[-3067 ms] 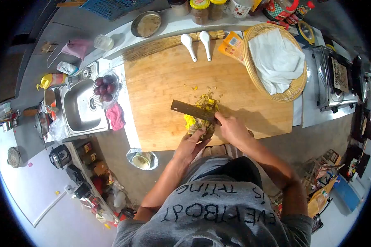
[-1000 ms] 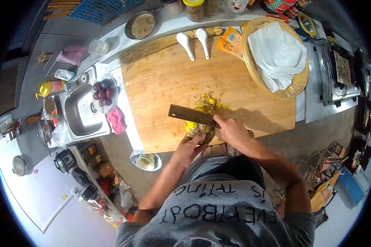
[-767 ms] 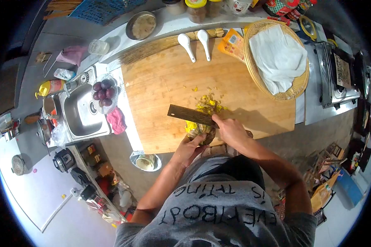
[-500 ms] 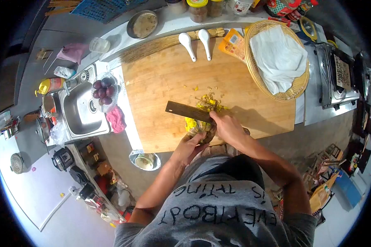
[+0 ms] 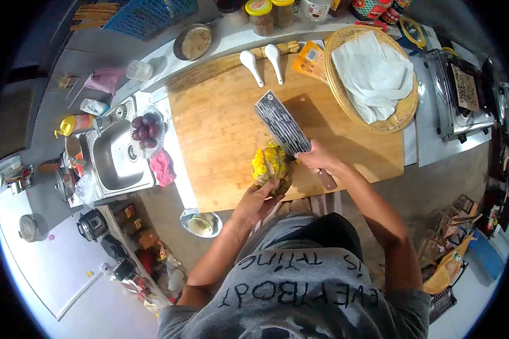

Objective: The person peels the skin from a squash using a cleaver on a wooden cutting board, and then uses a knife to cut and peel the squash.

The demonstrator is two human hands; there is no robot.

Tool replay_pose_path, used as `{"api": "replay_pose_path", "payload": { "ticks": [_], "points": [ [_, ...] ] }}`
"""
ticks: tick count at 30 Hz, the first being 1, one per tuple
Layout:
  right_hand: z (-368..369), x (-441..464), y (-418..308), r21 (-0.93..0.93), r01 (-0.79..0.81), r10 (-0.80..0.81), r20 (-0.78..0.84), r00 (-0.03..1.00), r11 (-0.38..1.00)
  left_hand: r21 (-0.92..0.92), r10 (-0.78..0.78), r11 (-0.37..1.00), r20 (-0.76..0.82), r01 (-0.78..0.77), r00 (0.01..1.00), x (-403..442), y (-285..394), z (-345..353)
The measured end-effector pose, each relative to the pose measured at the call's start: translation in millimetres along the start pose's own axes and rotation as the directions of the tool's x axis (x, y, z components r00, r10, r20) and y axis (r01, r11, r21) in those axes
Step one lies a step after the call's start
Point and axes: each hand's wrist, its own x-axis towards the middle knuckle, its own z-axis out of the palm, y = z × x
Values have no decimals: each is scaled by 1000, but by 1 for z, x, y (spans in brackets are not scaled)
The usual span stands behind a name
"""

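My left hand (image 5: 260, 199) is closed around the lower end of a yellow-and-brown bunch (image 5: 270, 168) that looks like a leafy vegetable; its exact kind I cannot tell. The bunch rests near the front edge of a large wooden cutting board (image 5: 215, 130). In my right hand (image 5: 320, 158) is a cleaver (image 5: 283, 123), gripped where blade meets handle. Its broad dark blade slants up and left over the board, flat side showing, just beyond the bunch. A few small cut bits show beside the bunch and the blade hides part of the board there.
Two white spoons (image 5: 250, 65) lie at the board's back edge near an orange packet (image 5: 312, 61). A woven basket (image 5: 395, 116) with white cloth sits back right. Left are the sink (image 5: 112, 161), a bowl of dark round fruit (image 5: 147, 131) and a pink cloth (image 5: 163, 168). A stove (image 5: 449, 121) stands right.
The cleaver has swung from nearly level across the bunch to steeply slanted, its flat side now turned up. My right hand has shifted right. My left hand still holds the bunch.
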Motion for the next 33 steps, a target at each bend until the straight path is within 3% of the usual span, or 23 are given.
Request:
{"api": "replay_pose_path", "payload": {
  "ticks": [1,2,3,4,5,6,13,17,21,23,24,29,30,33],
  "points": [
    [-2,1,1,93,-58,54,50,997,994,5,3,1000,-16,-3,1000,-2,1,2],
    [0,-3,4,-19,17,-16,23,1000,1000,9,5,1000,-31,-5,999,-3,1,3],
    [6,-5,11,-16,17,-17,26,1000,1000,10,6,1000,-35,-5,999,-2,1,1],
    [14,-5,20,-275,253,-292,-111,950,928,-8,1,1000,-19,-1,1000,1,-1,-2],
    [20,-6,28,-538,406,-564,-165,809,739,-25,-4,1000,-1,3,1000,3,-3,-5],
    [22,-22,5,-554,323,-449,-103,888,767,-23,-6,1000,-1,6,1000,3,-3,-5],
    [32,-51,-11,-796,263,-470,-31,882,545,2,-4,1000,-19,4,1000,6,-4,-5],
    [37,-50,-21,-823,206,-413,-38,910,530,12,-9,1000,-15,9,1000,6,-2,-5],
    [35,-25,-19,-760,200,-376,-63,925,618,25,-32,999,2,32,999,6,2,-4],
    [35,-11,-11,-727,212,-355,-47,934,653,159,-36,987,-19,39,999,0,3,-1],
    [31,-9,-7,-654,231,-345,-48,937,721,100,22,994,100,-32,995,3,0,-4],
    [24,-18,-4,-454,219,-322,-162,933,863,81,-85,993,-21,86,996,0,7,-3],
    [22,-24,-9,-439,305,-396,-131,909,845,71,-75,995,-15,76,997,3,5,-4],
    [20,-40,-16,-534,340,-464,-114,878,774,47,-61,997,11,60,998,5,1,-4]
  ]
}}
